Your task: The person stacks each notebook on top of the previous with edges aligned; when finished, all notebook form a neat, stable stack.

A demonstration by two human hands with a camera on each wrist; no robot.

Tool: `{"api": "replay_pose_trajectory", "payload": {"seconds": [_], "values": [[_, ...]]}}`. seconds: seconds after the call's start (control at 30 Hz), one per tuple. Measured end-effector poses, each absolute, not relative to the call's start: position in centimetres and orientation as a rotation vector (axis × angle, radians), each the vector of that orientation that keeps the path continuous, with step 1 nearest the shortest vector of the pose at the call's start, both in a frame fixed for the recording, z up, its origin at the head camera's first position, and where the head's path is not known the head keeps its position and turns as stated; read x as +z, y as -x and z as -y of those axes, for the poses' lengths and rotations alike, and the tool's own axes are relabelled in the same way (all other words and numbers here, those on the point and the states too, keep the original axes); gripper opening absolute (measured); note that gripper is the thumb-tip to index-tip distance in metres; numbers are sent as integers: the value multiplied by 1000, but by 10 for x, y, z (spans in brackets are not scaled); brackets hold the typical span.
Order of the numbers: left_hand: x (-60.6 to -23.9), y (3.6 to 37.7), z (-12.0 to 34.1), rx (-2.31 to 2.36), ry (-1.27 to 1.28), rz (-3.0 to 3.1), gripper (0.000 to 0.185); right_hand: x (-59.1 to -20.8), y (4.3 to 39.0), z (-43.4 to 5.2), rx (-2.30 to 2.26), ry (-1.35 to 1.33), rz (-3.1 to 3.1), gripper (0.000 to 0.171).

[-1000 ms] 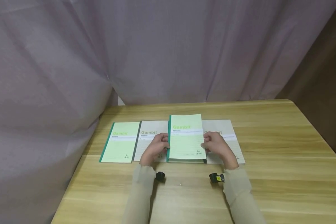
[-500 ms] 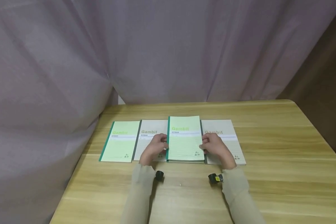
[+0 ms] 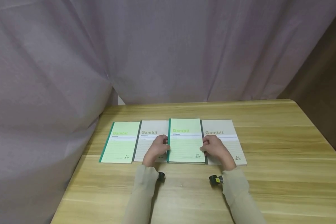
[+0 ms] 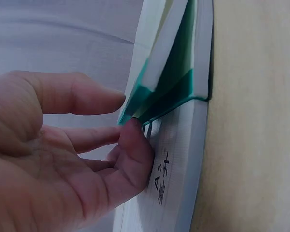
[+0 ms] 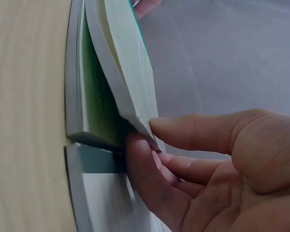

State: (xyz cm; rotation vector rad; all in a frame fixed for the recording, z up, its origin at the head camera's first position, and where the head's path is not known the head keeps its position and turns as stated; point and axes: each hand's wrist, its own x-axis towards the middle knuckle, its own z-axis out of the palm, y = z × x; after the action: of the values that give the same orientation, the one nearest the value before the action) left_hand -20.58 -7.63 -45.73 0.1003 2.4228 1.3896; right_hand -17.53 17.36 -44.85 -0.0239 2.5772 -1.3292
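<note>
Step in hand, as judged: setting a green notebook down onto the stack in the middle of the row on the table. Left hand pinches its spine edge, thumb on top, fingers beneath. Right hand pinches the opposite edge likewise. The wrist views show the notebook raised at both sides above a second green one, not yet flat. Grey notebooks lie under and beside. Next move calls for easing the fingers out from under, edges kept aligned
</note>
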Motion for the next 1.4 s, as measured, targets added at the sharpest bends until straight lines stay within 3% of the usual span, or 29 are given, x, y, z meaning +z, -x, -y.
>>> {"api": "replay_pose_trajectory", "payload": {"seconds": [0.27,0.47,0.63,0.9,1.4], "values": [[-457,206,75,1274,-151,-2513,35,-449,176,-172,-1259,39,-2638,1],[-452,205,73,1220,-155,-2544,34,-447,175,-173,-1198,74,-2694,21],[-449,203,73,1216,-120,-2532,43,-444,174,-175,-1158,90,-2714,6],[-450,204,72,1256,-128,-2533,47,-437,176,-184,-1180,103,-2747,31],[-447,196,53,1464,-310,-2413,43,-429,170,-212,-1315,48,-2780,37]]}}
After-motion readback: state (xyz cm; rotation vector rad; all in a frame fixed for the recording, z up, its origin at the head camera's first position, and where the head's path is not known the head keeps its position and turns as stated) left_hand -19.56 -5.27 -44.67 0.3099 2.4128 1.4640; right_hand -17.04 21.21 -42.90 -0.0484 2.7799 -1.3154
